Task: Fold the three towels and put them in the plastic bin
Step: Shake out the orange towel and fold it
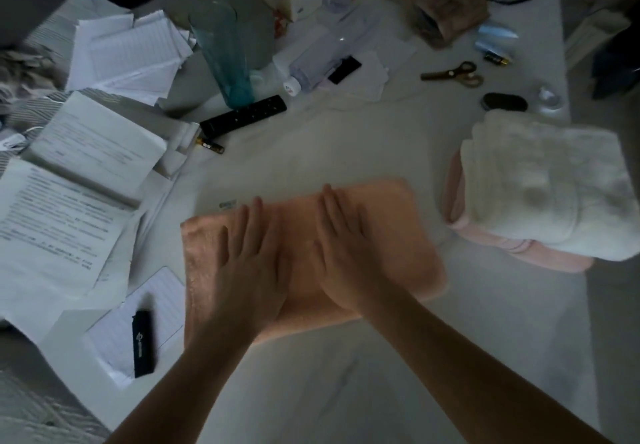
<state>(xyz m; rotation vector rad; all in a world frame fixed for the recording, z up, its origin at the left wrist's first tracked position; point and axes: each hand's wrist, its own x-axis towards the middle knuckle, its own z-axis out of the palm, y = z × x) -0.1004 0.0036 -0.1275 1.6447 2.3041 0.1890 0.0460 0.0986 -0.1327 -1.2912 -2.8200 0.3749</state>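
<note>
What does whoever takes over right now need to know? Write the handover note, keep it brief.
Left hand and right hand: both flat, palms down, pressing the folded peach towel on the white table; neither grips anything.
White towel lies folded on the pink towel, to the right.
Done: all three look folded.
Left: finish smoothing, then put all three in the plastic bin, which is not in view.

Both forearms run off the lower edge. The white towel (550,190) hides most of the pink towel (519,253) beneath (only its rim shows) and is cut by the right edge. Print on the papers (62,221) is unreadably blurred.
</note>
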